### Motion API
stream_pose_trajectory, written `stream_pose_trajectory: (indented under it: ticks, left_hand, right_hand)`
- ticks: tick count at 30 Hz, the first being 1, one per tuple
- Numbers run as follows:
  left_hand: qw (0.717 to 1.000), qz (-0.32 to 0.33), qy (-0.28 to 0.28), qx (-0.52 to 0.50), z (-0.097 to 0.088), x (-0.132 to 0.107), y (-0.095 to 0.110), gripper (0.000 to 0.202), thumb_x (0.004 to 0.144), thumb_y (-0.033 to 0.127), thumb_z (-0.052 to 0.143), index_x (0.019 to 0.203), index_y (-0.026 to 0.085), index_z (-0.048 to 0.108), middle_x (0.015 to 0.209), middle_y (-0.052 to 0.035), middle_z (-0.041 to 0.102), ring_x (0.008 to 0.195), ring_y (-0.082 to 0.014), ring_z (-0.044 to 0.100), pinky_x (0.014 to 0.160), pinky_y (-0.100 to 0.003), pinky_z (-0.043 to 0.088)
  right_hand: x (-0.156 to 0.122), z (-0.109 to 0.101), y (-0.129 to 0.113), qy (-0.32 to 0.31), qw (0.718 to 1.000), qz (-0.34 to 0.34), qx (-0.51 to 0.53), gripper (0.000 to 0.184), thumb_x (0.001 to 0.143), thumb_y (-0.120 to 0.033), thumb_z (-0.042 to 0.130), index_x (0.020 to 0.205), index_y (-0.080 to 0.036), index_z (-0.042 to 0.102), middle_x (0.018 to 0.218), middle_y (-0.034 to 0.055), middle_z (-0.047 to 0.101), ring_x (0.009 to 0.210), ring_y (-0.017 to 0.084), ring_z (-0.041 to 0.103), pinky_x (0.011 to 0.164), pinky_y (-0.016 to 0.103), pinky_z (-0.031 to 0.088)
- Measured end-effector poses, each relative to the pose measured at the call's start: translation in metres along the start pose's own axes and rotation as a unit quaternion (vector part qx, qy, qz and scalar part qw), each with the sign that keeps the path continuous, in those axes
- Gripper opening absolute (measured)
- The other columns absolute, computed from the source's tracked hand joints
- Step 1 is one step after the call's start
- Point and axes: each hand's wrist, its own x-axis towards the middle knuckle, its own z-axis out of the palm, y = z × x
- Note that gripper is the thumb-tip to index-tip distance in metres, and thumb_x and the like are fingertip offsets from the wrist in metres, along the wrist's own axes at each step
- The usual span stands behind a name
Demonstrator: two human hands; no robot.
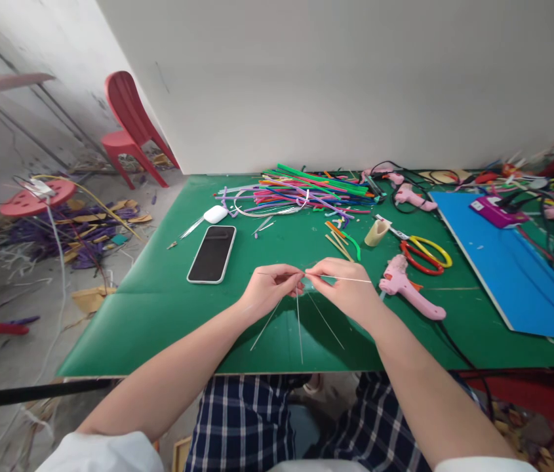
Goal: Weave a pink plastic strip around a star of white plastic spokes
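Note:
My left hand [269, 288] and my right hand [345, 288] meet over the green table [158, 308], both pinched on a bundle of thin pale wires [299, 321]. Three wire ends fan down toward me from the pinch, and one wire runs sideways past my right hand. A pink glue gun [407, 288] lies just right of my right hand. A black phone [212, 254] lies left of my left hand.
A heap of coloured pipe cleaners [306, 190] lies at the back. Scissors with red and yellow handles [421, 250], a tape roll [377, 232], a white earbud case [215, 214], a blue board [513, 269] and a red chair [132, 131] are around.

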Motion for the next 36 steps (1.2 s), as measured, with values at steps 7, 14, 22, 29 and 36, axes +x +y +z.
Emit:
stream_pose_trajectory:
  ticks: [7, 14, 22, 29, 36]
  left_hand:
    - [1.0, -0.013, 0.005, -0.003, -0.001, 0.0, 0.002, 0.023, 0.069, 0.034, 0.065, 0.079, 0.014, 0.065, 0.065, -0.0016, 0.066, 0.062, -0.0139, 0.064, 0.06, -0.024, 0.052]
    - [0.998, -0.055, 0.012, -0.012, -0.003, 0.005, 0.001, 0.026, 0.069, 0.034, 0.066, 0.085, 0.013, 0.066, 0.064, -0.0023, 0.066, 0.062, -0.0142, 0.064, 0.061, -0.025, 0.054]
    - [0.997, -0.08, -0.012, -0.016, -0.001, 0.005, 0.0, 0.028, 0.073, 0.029, 0.064, 0.094, 0.01, 0.065, 0.067, -0.0044, 0.068, 0.062, -0.0126, 0.064, 0.06, -0.022, 0.053]
    - [0.995, -0.094, -0.02, -0.032, -0.002, 0.005, 0.003, 0.028, 0.072, 0.03, 0.066, 0.091, 0.01, 0.066, 0.067, -0.0059, 0.068, 0.06, -0.012, 0.064, 0.059, -0.021, 0.052]
    - [0.991, -0.075, 0.067, -0.083, -0.024, 0.014, 0.011, 0.029, 0.072, 0.032, 0.066, 0.091, 0.013, 0.057, 0.068, -0.0044, 0.066, 0.06, -0.0121, 0.064, 0.056, -0.02, 0.052]
  right_hand:
    - [0.002, -0.009, 0.003, -0.039, 0.993, 0.066, 0.086, 0.017, 0.075, -0.023, 0.061, 0.091, -0.024, 0.065, 0.088, 0.0005, 0.068, 0.078, 0.014, 0.063, 0.069, 0.026, 0.049]
    - [0.003, -0.022, 0.015, -0.043, 0.98, 0.124, 0.151, 0.026, 0.074, -0.025, 0.063, 0.099, -0.025, 0.064, 0.092, 0.0014, 0.068, 0.083, 0.016, 0.064, 0.068, 0.027, 0.052]
    - [0.005, -0.004, 0.012, -0.061, 0.985, 0.084, 0.136, 0.018, 0.078, -0.025, 0.058, 0.093, -0.023, 0.068, 0.089, 0.0019, 0.07, 0.08, 0.015, 0.064, 0.067, 0.026, 0.049]
    - [0.005, 0.004, 0.008, -0.06, 0.994, 0.053, 0.069, 0.017, 0.08, -0.024, 0.056, 0.09, -0.023, 0.069, 0.089, 0.0013, 0.07, 0.081, 0.015, 0.063, 0.072, 0.027, 0.048]
    - [0.022, -0.022, 0.018, -0.032, 0.989, 0.127, 0.063, 0.026, 0.08, -0.038, 0.053, 0.097, -0.023, 0.066, 0.092, 0.0025, 0.07, 0.076, 0.016, 0.065, 0.065, 0.028, 0.051]
